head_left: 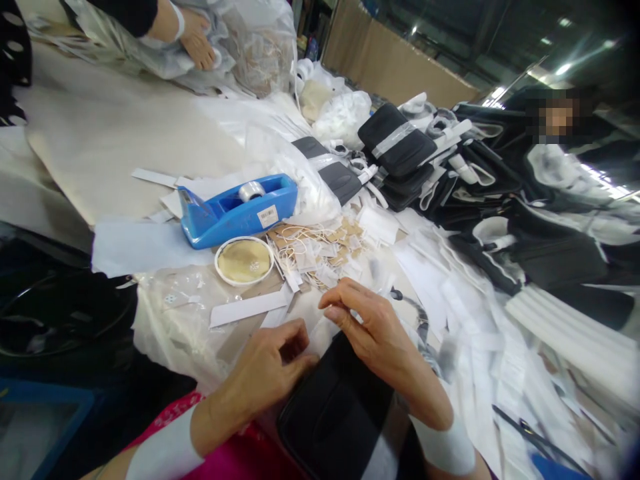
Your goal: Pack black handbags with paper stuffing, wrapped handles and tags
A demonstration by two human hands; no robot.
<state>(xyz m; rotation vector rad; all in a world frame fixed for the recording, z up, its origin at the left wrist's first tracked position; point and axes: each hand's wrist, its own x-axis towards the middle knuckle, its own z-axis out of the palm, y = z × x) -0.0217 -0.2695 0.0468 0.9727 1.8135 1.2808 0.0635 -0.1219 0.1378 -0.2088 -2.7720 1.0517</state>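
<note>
A black pouch-like item lies in front of me, near my lap. My left hand rests at its upper left edge with the fingers curled in and pinched against it. My right hand sits above its top edge, fingers bent together in a pinch; whatever they hold is too small to make out. Just beyond my hands lie white paper strips and a heap of small tags with strings.
A blue tape dispenser and a round white lid sit ahead on the table. Black-and-white pouches are piled to the right, with clear plastic bags behind. Another person's hand works at top left; a second person is at far right.
</note>
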